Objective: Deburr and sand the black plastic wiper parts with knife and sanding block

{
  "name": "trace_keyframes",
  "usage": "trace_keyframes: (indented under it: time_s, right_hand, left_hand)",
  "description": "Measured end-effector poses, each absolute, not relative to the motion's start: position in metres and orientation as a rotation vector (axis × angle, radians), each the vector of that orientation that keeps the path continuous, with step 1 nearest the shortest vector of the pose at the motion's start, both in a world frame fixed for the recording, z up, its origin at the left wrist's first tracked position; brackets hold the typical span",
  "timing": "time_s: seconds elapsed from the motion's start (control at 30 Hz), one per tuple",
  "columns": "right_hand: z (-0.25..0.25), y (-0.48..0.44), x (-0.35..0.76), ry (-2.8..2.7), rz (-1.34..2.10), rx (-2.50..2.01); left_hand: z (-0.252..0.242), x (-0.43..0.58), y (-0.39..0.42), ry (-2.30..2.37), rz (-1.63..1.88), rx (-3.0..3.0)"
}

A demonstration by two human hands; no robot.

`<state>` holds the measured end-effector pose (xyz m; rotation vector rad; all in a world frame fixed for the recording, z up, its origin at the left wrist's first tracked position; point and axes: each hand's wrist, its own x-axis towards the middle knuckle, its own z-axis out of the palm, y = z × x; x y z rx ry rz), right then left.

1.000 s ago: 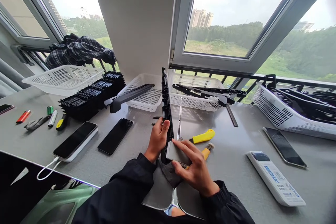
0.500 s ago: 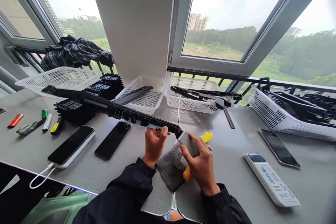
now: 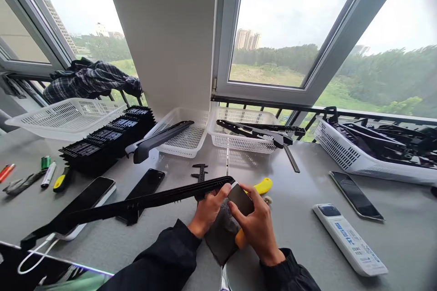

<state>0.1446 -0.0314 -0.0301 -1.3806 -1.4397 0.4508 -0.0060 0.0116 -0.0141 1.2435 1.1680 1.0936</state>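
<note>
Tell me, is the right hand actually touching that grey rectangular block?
Touching. The head view shows the right hand gripping the grey block, with its thumb and fingers against different edges.

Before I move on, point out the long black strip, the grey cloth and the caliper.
Long black strip [image 3: 157, 198]: head view, around mid-length.
Grey cloth [image 3: 219, 240]: head view, its lower part.
Caliper [image 3: 201, 173]: head view, the end showing beyond the strip.

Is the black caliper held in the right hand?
No, the right hand holds a gray rectangular block, and the black caliper lies on the table.
</note>
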Motion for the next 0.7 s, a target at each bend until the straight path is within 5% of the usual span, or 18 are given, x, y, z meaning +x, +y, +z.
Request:
trace_keyframes:
  time_s: [0.7]
  right_hand:
    - [-0.0333, -0.027, 0.1506, -1.359, 0.412, -1.468]
  left_hand:
    - [-0.0175, -0.0043, 0.0075, 1.119, 1.271, 1.293]
